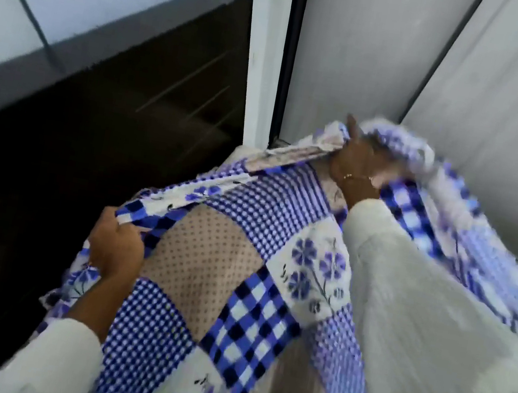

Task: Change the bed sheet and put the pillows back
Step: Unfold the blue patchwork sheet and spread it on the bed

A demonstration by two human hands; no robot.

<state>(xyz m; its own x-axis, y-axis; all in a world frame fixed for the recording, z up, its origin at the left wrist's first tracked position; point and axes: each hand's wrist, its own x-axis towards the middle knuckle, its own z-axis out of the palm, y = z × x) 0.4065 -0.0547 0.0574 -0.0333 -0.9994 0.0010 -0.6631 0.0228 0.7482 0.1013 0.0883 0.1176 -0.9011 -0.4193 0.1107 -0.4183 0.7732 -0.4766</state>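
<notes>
Both hands grip the patchwork sheet (250,257) just beside the dark headboard (98,119) — left hand (115,247) nearer, right hand (359,162) farther along, fingers bunching its edge. Best keep that edge taut — corners square.

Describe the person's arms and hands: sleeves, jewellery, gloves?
Both hands are bare, no gloves. The left hand and right hand come out of long, loose off-white sleeves in a light, finely textured fabric, ending near the wrists. A thin gold bracelet circles the right wrist. No rings or watch can be made out.
</notes>
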